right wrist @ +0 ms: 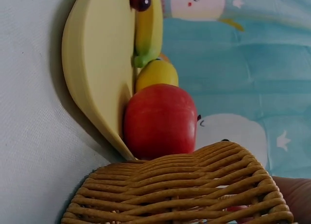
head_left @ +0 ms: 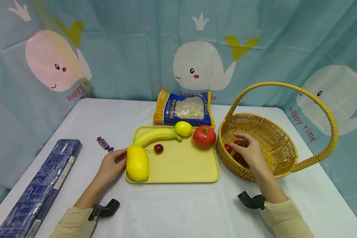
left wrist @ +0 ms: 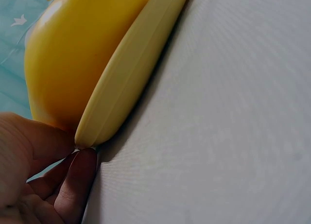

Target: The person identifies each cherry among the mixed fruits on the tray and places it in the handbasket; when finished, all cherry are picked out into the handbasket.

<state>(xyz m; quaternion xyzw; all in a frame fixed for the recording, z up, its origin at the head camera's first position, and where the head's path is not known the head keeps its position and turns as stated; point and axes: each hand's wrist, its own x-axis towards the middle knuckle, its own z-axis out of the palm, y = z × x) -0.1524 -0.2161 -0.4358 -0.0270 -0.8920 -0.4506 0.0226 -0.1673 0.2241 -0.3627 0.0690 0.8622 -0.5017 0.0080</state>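
Note:
At the left edge of the pale yellow tray (head_left: 178, 172) is my left hand (head_left: 111, 165), pinching the rim with the thumb above and fingers below. A yellow mango (head_left: 138, 163) lies on the tray beside that hand, near the thumb in the left wrist view. My right hand (head_left: 251, 152) reaches inside the wicker basket (head_left: 273, 138), its thumb and fingers around small red fruits (head_left: 228, 147). I cannot tell whether it holds one. The basket wall mostly hides this hand in the right wrist view.
The tray also carries a banana (head_left: 157, 134), a cherry (head_left: 158, 148), a lemon (head_left: 183, 128) and a round red fruit (head_left: 204, 137). A blue and yellow food bag (head_left: 184, 109) lies behind it. Leftward are a purple-wrapped candy (head_left: 103, 143) and a long blue package (head_left: 44, 185). The basket's tall handle (head_left: 330, 132) arches rightward.

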